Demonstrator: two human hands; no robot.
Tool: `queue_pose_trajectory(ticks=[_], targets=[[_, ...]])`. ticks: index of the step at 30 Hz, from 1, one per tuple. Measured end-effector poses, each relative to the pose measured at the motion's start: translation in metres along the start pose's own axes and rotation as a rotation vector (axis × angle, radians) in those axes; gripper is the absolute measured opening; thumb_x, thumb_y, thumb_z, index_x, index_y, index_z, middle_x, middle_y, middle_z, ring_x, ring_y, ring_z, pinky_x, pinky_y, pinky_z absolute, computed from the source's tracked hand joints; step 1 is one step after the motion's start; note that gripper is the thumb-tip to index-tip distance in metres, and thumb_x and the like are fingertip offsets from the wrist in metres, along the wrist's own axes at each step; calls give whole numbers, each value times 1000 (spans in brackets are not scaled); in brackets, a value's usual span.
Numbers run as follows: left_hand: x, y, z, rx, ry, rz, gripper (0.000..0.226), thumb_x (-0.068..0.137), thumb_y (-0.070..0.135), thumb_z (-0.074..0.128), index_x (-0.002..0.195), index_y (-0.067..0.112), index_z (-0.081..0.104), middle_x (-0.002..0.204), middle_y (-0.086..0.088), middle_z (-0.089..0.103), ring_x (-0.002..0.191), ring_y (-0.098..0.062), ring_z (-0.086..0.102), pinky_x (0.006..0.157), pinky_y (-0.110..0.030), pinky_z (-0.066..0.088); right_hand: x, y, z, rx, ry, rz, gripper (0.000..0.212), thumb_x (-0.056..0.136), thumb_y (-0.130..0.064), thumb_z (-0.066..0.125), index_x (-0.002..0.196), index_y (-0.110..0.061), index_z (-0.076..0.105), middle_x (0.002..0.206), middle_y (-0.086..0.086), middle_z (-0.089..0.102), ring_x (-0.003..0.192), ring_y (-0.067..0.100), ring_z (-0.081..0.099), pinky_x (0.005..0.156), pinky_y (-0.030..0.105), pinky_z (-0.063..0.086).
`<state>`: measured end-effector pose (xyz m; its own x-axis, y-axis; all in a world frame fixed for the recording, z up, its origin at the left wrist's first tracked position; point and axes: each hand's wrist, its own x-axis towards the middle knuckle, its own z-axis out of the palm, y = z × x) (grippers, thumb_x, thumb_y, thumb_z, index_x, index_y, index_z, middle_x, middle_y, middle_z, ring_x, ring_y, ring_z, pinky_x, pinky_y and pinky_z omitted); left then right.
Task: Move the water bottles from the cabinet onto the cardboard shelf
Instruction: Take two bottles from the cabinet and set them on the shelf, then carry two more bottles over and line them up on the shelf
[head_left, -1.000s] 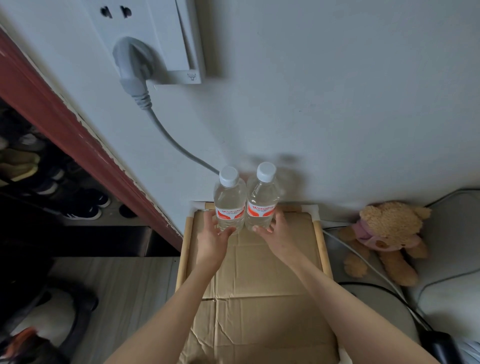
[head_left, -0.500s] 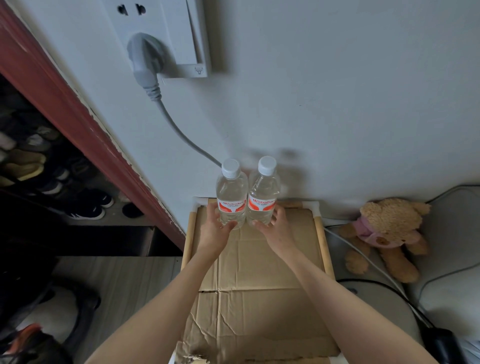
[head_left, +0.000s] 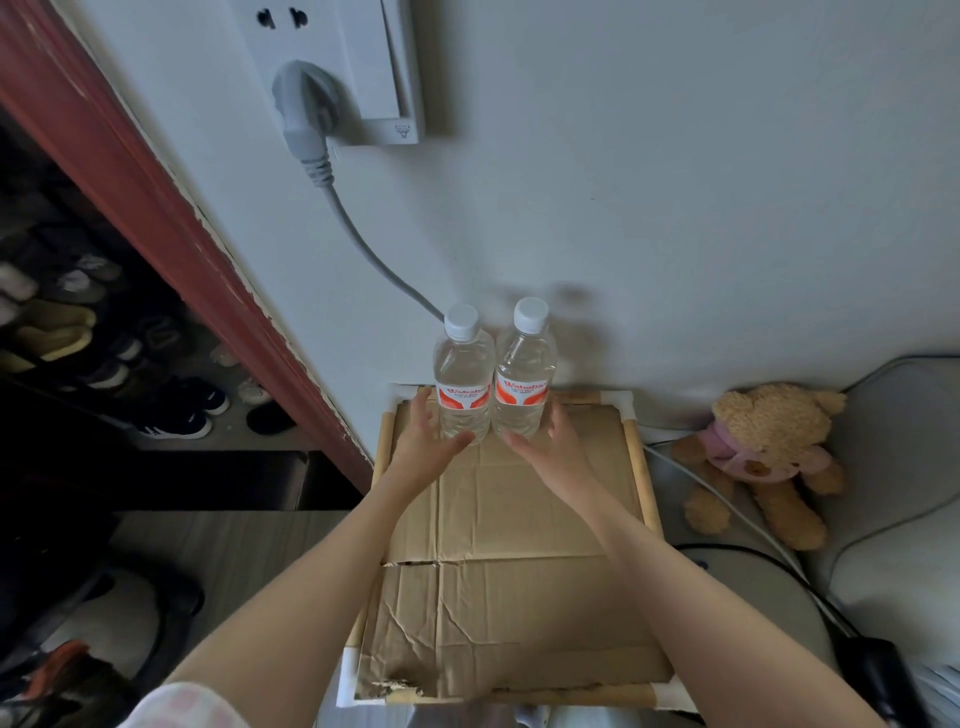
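Where the grey wall (head_left: 675, 208) meets the floor, a cardboard shelf (head_left: 498, 597) lies flat, its creased brown sheet framed by pale wooden rails (head_left: 640, 467) with white corner pieces (head_left: 621, 400). To its right a tan teddy bear (head_left: 763, 457) in a pink top sits against a grey cushion (head_left: 893, 467). To the left, beyond a chipped red door frame (head_left: 156, 208), rows of shoes (head_left: 104, 364) fill a dark space. High on the wall a white socket plate (head_left: 337, 52) carries a grey plug (head_left: 304, 109), whose cable (head_left: 374, 254) runs down behind the bottles.

Two water bottles stand upright at the far edge of the shelf, close to the wall, side by side and touching, long axes vertical, caps pointing up. The left bottle (head_left: 464, 379) and the right bottle (head_left: 524, 374) look alike: clear ribbed plastic, full of clear water, white screw caps, a red and white label round the middle. The red lettering seems to read "Wahaha"; the smaller print below is too fine to read.

The left hand (head_left: 426, 447) is spread and relaxed just beside the left bottle's base, thumb tip near or against it; I cannot tell whether it touches. The right hand (head_left: 550, 447) is likewise loose with straight fingers beside the right bottle. Neither grips anything.
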<state>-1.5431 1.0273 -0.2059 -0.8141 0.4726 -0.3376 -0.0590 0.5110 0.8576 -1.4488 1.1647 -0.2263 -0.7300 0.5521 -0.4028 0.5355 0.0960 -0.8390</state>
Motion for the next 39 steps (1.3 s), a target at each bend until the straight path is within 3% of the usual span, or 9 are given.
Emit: queue_pose_trajectory(ticks=[5,7,11,14,19,25,30,32,39], targets=[[-32,-10,-4,273,54,114,75,83,26,62,141,15,17,147,-7,28,133,-20,30,97,-22,25,-33,9,3,-134,-14,-23,82,82,-45,60,145,-19,13,154,2,20,140,20,20,112,38,22],[-55,-22,-4,362,68,167,71,85,29,60,141,15,19,149,-7,23,137,-19,22,110,-30,22,-51,17,9,-244,-67,-54,78,84,-47,57,144,-19,15,153,3,21,140,20,21,112,37,21],[-102,-54,-7,582,144,196,63,87,35,53,140,21,23,149,-7,24,140,-24,17,114,-47,19,-79,27,20,-496,-273,-237,75,87,-41,55,144,-16,14,151,10,23,138,29,23,112,42,24],[-145,-76,-11,674,237,67,61,89,40,47,141,28,17,152,-5,19,142,-26,9,115,-45,11,-93,20,25,-615,-380,-431,72,88,-37,54,144,-15,15,152,13,18,140,31,17,114,49,17],[-230,-105,-24,641,429,-127,59,90,40,45,142,26,19,152,-8,20,142,-27,8,115,-46,12,-125,-4,47,-768,-553,-652,71,90,-43,47,145,-20,8,156,6,7,143,22,4,117,42,8],[-352,-144,-28,532,716,-343,58,90,37,46,142,25,21,152,-8,22,142,-28,10,114,-45,14,-200,-8,117,-934,-783,-970,72,90,-47,43,146,-22,6,156,2,5,143,19,2,117,38,5],[-472,-186,-19,512,919,-535,56,88,41,45,139,23,30,146,-12,34,138,-35,24,108,-48,26,-296,4,177,-1045,-970,-1234,70,92,-47,40,146,-22,3,156,2,2,144,18,-2,118,39,1],[-525,-205,-6,463,981,-645,60,84,51,32,137,23,33,144,-12,38,136,-35,28,106,-49,29,-344,15,200,-1053,-1036,-1333,71,91,-47,41,146,-21,5,156,2,3,144,18,-1,117,38,0],[-737,-265,47,235,1189,-1009,80,70,62,12,140,27,26,150,-9,26,141,-30,14,113,-47,15,-537,86,268,-1055,-1309,-1640,70,91,-48,42,145,-22,7,156,3,6,144,20,3,116,40,0]])
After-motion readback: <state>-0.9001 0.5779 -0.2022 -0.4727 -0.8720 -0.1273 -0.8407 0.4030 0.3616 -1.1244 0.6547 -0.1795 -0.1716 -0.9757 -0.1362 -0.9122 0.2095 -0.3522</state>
